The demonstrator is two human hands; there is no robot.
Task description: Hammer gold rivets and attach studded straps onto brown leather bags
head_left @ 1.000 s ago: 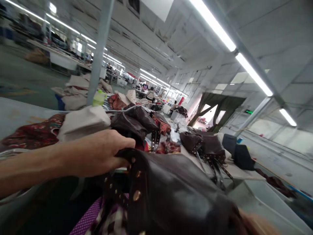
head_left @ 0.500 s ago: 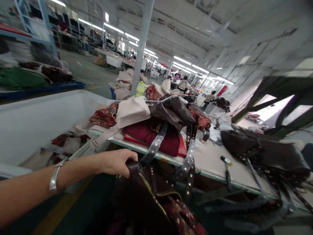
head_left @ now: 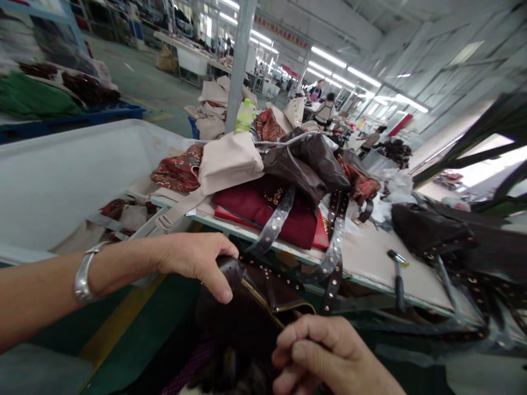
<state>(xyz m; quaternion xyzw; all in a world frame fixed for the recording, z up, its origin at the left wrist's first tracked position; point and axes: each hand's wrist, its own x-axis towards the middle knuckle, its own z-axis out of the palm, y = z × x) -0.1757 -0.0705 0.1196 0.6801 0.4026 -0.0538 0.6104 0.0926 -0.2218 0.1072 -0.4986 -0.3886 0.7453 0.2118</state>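
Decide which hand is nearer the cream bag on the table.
Left. The left hand is in front of and below the cream bag, apart from it; the right hand is farther off, lower and to the right.

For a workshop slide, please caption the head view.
Left hand against a dark brown handbag, right hand by its gold-toned zipper.

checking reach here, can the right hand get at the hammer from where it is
Probably yes: the hammer lies uncovered near the front edge of the table, and nothing visible blocks the right hand.
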